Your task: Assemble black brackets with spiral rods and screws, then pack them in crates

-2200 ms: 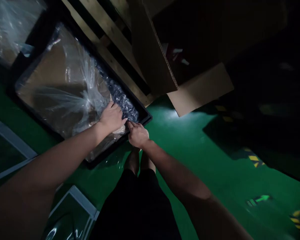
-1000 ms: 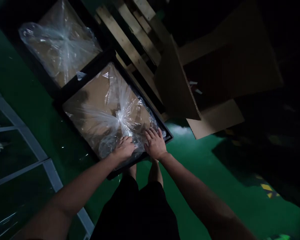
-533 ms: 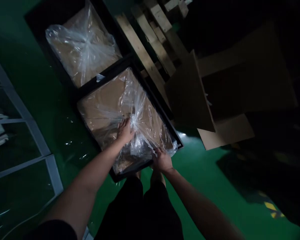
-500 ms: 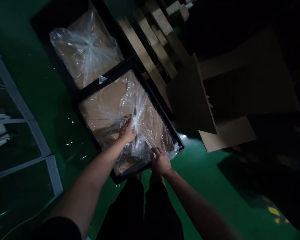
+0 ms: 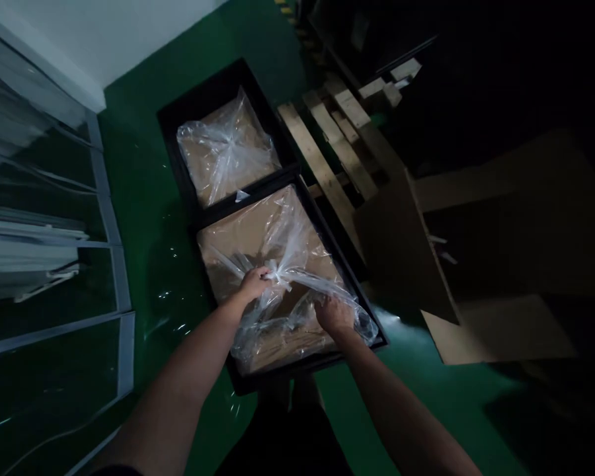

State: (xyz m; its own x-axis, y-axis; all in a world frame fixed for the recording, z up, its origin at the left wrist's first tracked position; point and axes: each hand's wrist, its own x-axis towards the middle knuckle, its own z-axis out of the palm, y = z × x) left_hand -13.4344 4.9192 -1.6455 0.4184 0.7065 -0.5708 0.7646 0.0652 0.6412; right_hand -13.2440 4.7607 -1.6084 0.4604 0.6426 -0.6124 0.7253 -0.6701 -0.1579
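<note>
A clear plastic bag (image 5: 297, 244) wraps a brown cardboard-coloured block lying in the nearer black crate (image 5: 350, 268). My left hand (image 5: 255, 283) is closed on the gathered plastic, right beside a white twisted knot at the middle of the bag. Toward the near right corner, my right hand (image 5: 335, 314) has its fingers curled into a loose fold of the same plastic; its fingertips are partly hidden. Beyond this crate stands a second black crate (image 5: 176, 149) holding a similar wrapped bundle (image 5: 218, 155), its plastic drawn together at the centre.
A wooden pallet (image 5: 322, 165) lies to the right of the crates. Nearer on the right, an open cardboard box (image 5: 406, 244) spreads its flaps. Clear panels with grey strips (image 5: 106, 211) run along the left. The green floor (image 5: 149, 277) shows between. Much of the right side is dark.
My right hand has moved the plastic, and a stretched fold now runs from the knot toward the near right corner. My left hand stays by the knot. The view has shifted, showing more behind.
</note>
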